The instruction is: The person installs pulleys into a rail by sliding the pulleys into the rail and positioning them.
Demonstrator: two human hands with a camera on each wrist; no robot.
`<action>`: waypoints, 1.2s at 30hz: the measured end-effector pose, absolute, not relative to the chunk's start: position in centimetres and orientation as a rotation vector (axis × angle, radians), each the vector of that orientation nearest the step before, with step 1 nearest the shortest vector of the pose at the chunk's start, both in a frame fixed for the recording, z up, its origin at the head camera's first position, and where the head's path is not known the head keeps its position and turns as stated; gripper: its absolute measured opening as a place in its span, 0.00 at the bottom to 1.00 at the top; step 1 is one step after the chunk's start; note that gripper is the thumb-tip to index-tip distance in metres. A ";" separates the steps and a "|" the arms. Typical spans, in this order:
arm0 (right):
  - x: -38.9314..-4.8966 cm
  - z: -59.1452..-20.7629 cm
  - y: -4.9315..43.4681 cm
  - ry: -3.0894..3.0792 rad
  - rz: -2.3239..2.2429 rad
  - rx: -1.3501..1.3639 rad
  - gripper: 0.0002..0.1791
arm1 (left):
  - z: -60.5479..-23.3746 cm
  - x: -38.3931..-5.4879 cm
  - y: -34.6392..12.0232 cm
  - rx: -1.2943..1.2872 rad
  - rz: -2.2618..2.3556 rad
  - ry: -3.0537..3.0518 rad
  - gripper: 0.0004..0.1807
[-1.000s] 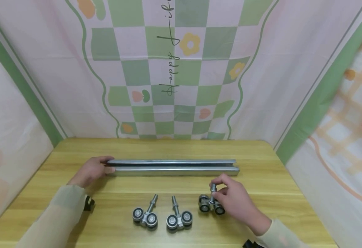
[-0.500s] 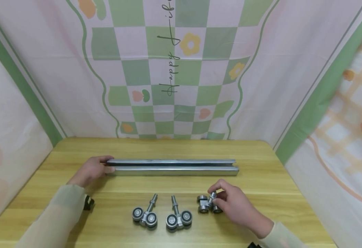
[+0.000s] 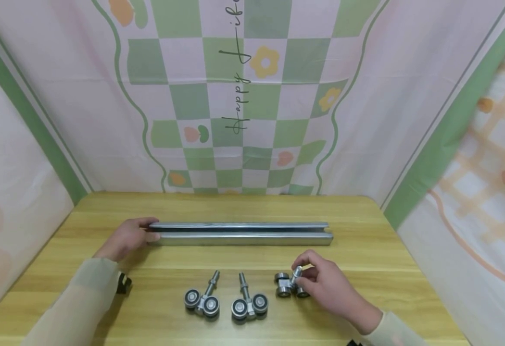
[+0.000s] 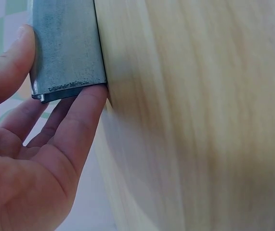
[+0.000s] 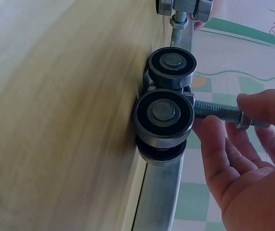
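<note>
The left hand grips the left end of the metal rail between thumb and fingers; the rail runs rightward from that grip, its end partly covered by fingers, its length cut off in the left wrist view. Between the hands lie the left roller and middle roller. Bolt-high, the right roller is pinched by the right hand, wheels leftward and below, one partly hidden.
</note>
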State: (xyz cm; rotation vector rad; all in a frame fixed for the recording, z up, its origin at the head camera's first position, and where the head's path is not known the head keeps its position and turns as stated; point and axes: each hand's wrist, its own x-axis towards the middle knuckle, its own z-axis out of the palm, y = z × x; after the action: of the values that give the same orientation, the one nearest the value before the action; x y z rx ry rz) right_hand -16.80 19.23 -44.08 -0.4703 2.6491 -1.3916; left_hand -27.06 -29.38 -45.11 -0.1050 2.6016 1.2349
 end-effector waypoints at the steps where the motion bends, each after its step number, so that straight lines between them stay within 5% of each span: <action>1: -16.8 -44.1 19.2 2.648 -1.396 -0.460 0.16 | -45.1 -27.1 -29.4 -0.100 1.235 2.603 0.36; 36: -16.6 -44.4 19.5 2.719 -1.500 -0.124 0.11 | -45.2 -27.1 -29.5 -0.097 1.227 2.608 0.37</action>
State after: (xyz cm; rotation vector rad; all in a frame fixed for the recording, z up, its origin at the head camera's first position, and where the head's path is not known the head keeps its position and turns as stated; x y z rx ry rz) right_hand -16.63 19.50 -44.38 -0.1236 2.7186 -1.4997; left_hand -27.15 -29.46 -45.16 -0.0968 2.6081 1.2270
